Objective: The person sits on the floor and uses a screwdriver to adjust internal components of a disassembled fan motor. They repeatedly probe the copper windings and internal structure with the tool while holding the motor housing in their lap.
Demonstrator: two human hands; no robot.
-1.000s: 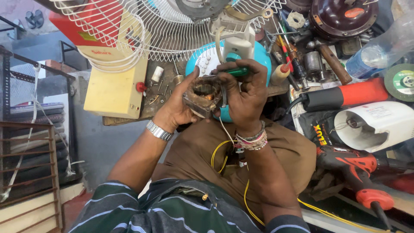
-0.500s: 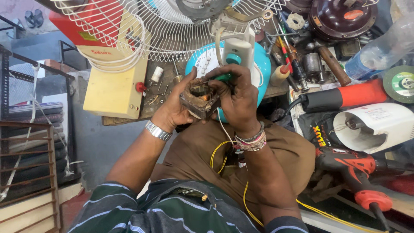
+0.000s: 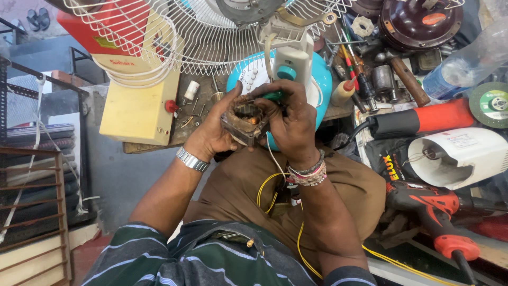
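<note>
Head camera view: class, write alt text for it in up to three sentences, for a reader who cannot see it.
Seen from above, a person's left hand cradles a small motor stator over their lap while the right hand works a green-handled tool into it. Ahead, a cluttered workbench holds a white fan grille, a yellow box and a red power drill.

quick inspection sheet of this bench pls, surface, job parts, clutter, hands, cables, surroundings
surface: wooden bench, crowded, small screws loose near its front edge
job's things: small motor stator with copper windings, held over the lap; green-handled tool at its top
clutter: white fan grille, teal fan base, yellow box, orange power tool, red drill, grinding disc, white housing
grips: left hand cups the stator; right hand holds the tool
cables: yellow wire and a white wire run from the stator down the lap
surroundings: metal rack at left, grey floor
</note>
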